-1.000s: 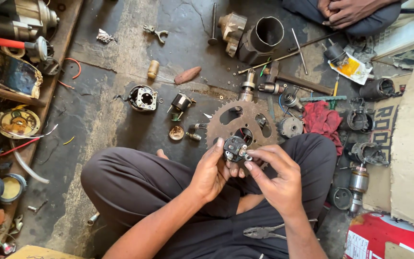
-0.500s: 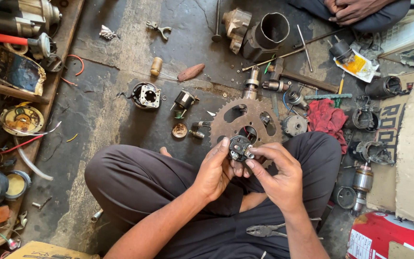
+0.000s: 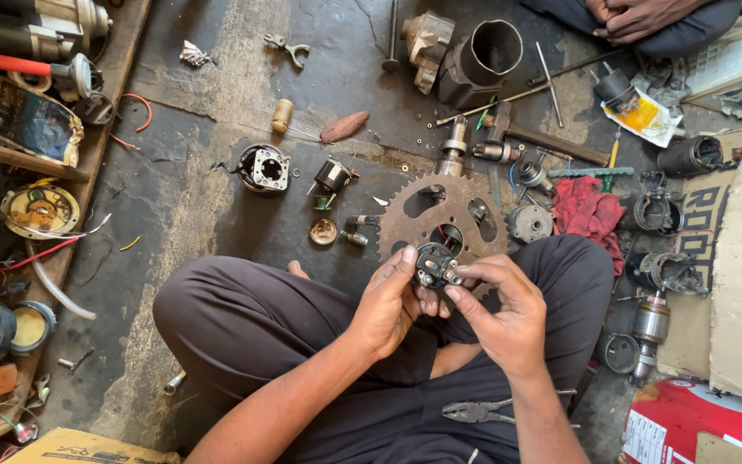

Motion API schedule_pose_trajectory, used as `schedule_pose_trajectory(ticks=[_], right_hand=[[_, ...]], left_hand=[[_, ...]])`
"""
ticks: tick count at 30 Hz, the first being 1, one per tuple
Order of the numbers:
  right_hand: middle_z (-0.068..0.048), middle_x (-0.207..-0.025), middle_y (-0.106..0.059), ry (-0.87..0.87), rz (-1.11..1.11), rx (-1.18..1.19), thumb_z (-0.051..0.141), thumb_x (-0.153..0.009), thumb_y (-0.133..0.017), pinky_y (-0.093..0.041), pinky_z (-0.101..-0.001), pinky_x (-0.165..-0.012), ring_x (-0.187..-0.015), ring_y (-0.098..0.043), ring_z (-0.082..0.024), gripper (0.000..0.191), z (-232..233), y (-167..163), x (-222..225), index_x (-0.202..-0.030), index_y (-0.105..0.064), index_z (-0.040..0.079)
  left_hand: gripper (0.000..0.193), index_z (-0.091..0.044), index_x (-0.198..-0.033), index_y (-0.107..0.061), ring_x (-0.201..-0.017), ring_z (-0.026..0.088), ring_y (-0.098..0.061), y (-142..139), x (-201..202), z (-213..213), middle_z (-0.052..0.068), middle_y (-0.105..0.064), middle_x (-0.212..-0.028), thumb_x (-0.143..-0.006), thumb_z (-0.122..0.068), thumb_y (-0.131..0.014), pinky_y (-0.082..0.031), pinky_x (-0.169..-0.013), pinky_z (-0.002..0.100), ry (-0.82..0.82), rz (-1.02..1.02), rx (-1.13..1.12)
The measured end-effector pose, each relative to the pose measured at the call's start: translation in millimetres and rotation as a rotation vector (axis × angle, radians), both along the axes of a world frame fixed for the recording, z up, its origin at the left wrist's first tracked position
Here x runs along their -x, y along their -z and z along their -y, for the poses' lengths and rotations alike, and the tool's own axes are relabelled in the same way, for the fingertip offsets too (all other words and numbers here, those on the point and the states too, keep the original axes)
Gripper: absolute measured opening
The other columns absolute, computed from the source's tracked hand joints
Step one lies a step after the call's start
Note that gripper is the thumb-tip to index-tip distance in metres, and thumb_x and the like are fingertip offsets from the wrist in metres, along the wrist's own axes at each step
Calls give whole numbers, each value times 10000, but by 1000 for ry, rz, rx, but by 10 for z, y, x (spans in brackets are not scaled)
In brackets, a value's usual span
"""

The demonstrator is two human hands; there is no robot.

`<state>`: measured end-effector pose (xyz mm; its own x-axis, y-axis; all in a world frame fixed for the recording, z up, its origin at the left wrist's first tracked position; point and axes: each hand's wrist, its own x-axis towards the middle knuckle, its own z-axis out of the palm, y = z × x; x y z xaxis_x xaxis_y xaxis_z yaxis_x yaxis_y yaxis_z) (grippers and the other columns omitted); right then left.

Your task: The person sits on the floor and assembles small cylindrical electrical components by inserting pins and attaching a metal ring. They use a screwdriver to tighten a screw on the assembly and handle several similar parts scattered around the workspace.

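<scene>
I sit cross-legged on a dirty concrete floor. Both hands hold a small round black motor part (image 3: 434, 265) with metal fittings above my lap. My left hand (image 3: 388, 301) grips its left side with thumb and fingers. My right hand (image 3: 498, 305) pinches its right edge at a small metal terminal. Just beyond the part a rusty toothed sprocket (image 3: 440, 215) lies flat on the floor. Pliers (image 3: 477, 412) rest on my right leg.
Scattered on the floor: a black round housing (image 3: 264, 167), a small cylinder part (image 3: 333, 176), a metal cap (image 3: 323, 230), a hammer (image 3: 543, 137), a red rag (image 3: 588, 210), an engine cylinder (image 3: 483, 53), motor armatures at right. Another person's hands (image 3: 633, 15) sit top right. Wooden shelf clutter lines the left.
My hands and the part stay nearly still; the fingers shift slightly on it. The camera view drifts a little.
</scene>
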<state>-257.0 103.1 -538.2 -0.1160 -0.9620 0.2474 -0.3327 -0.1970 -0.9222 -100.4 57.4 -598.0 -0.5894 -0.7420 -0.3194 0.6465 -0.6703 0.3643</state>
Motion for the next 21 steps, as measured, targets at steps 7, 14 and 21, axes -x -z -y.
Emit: schedule_pose_trajectory(ticks=[7, 14, 21], right_hand=[[-91, -1032, -690, -36, -82, -16, -64, -847, -765, -539, -266, -830, -925, -669, -155, 274, 14, -61, 46, -1112, -717, -12], [-92, -1032, -689, -59, -104, 8, -53, -833, -783, -545, -269, -842, -937, -683, -159, 274, 25, -107, 103, -1093, -712, -10], [-90, -1018, -672, 4, -63, 39, -25, -804, -839, -529, -268, -856, -943, -650, -151, 295, 25, -10, 78, -1030, -651, -4]], left_hand=[[411, -3, -1126, -584, -650, 171, -622, -29, 0, 3, 100, -660, -877, -1098, -399, -475, -563, -661, 319, 1, -6, 20], [399, -6, -1101, -578, -649, 173, -624, -52, 6, 1, 103, -668, -875, -1097, -395, -487, -556, -656, 316, 6, 24, 27], [378, -15, -1072, -566, -659, 177, -643, -73, 4, -2, 106, -667, -856, -1098, -385, -494, -576, -672, 330, 9, 29, 43]])
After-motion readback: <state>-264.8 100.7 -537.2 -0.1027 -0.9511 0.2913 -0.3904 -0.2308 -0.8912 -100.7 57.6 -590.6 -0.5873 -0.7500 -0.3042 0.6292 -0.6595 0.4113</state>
